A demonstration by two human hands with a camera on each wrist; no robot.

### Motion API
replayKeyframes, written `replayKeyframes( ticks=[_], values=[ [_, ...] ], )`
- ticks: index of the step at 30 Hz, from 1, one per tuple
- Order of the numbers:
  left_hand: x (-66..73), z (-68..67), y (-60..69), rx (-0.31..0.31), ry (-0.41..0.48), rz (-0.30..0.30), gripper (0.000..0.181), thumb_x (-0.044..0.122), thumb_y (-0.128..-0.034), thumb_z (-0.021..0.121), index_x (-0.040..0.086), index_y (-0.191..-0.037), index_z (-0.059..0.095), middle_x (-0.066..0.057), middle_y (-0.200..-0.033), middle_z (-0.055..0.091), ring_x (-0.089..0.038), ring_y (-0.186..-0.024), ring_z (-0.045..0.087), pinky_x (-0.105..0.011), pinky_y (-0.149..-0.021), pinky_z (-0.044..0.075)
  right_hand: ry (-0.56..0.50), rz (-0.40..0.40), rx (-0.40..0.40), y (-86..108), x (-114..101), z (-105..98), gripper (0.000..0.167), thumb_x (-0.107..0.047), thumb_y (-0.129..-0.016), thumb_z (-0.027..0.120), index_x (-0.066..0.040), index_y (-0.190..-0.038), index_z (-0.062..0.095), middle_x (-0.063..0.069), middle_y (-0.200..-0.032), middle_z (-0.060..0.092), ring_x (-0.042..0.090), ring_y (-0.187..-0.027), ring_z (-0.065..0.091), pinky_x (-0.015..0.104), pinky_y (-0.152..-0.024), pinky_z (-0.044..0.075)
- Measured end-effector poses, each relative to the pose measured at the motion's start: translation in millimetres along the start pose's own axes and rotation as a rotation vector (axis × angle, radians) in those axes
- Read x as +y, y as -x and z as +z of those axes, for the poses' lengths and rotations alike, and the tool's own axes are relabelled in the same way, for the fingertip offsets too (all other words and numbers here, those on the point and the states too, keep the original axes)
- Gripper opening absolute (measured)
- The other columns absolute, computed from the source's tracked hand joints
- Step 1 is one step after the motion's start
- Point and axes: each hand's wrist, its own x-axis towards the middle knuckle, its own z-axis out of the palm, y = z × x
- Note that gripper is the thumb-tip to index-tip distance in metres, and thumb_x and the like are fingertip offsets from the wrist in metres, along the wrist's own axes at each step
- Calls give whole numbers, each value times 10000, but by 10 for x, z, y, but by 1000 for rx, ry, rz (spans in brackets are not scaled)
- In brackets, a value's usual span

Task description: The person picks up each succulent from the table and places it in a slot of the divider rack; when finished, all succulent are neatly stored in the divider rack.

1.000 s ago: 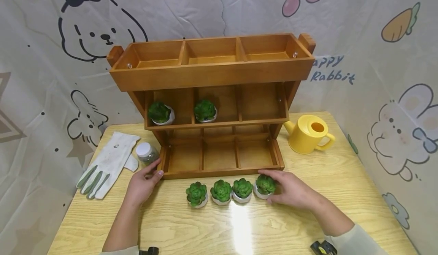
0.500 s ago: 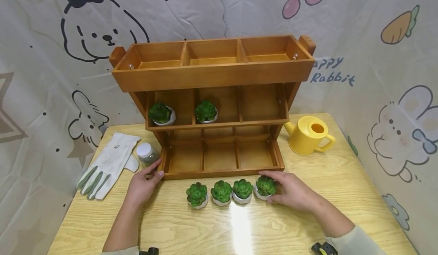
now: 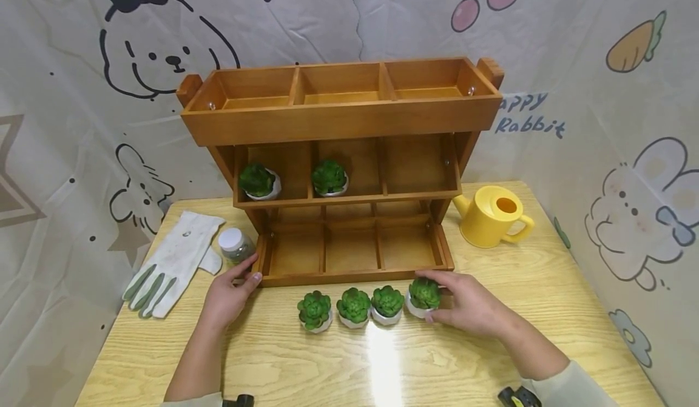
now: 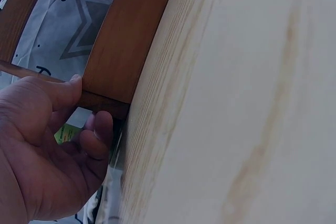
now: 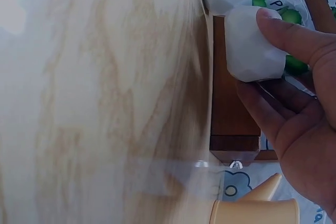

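Note:
My right hand [image 3: 471, 305] pinches a white faceted pot holding a green succulent [image 3: 423, 295], the rightmost in a row before the wooden shelf [image 3: 349, 278]. In the right wrist view my thumb lies on the side of the white pot [image 5: 252, 45], with fingers round its far side. Whether its base touches the table cannot be told. My left hand [image 3: 229, 295] holds the left front corner of the shelf's lowest tier, thumb on its edge and fingers curled beside it. More potted succulents [image 3: 314, 311] stand to the left in the row. Two others [image 3: 259, 181] sit in the middle tier's left and centre compartments.
A yellow watering can [image 3: 491, 216] stands right of the shelf. Left of it are a white-lidded jar [image 3: 235, 244], close to my left fingers, and white-and-green gloves [image 3: 175, 261]. A patterned cloth [image 3: 349, 19] hangs behind and at both sides.
The head view has shifted very slightly. Both hands stay in place, the left on the shelf corner and the right on the rightmost potted succulent.

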Motion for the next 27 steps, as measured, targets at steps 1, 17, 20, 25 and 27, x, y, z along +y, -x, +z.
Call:
replayKeyframes(
  ticks=[1, 17, 20, 25, 27],
  values=[
    [1, -1, 0, 1, -3, 0, 539, 307, -1028, 678, 190, -1535, 539, -117, -1139, 610, -196, -939, 623, -279, -670, 516, -6, -2, 3, 0, -4, -6, 831, -245, -796, 917, -139, -1519, 522, 72, -1416, 619, 232, -1140, 677, 464, -1005, 532],
    [-7, 4, -8, 3, -17, -3, 540, 325, -1030, 672, 201, -1538, 536, -104, -1142, 613, -194, -954, 617, -295, -770, 512, 3, -69, 58, -41, -73, -198, 798, -336, -818, 907, -125, -1496, 542, -53, -1221, 694, 119, -1050, 684, 407, -975, 557],
    [-11, 6, -11, 5, -14, -4, 539, 321, -1030, 672, 202, -1538, 536, -106, -1146, 613, -191, -954, 618, -287, -766, 517, 7, -82, 70, -55, -84, -227, 792, -323, -814, 913, -125, -1489, 549, -65, -1213, 693, 104, -1038, 681, 399, -968, 560],
    [-16, 8, -12, 3, -13, -6, 537, 317, -1030, 673, 203, -1537, 537, -110, -1149, 607, -193, -956, 618, -279, -754, 527, -11, -100, 83, -85, -119, -268, 800, -288, -800, 925, -145, -1491, 549, -65, -1211, 694, 121, -1015, 691, 383, -956, 566],
    [-16, 8, -11, 2, -11, -7, 539, 316, -1031, 672, 203, -1539, 534, -111, -1150, 604, -192, -956, 618, -277, -747, 531, -19, -109, 88, -99, -137, -286, 799, -271, -796, 929, -145, -1489, 550, -60, -1214, 694, 131, -1009, 696, 375, -947, 570]
  ],
)
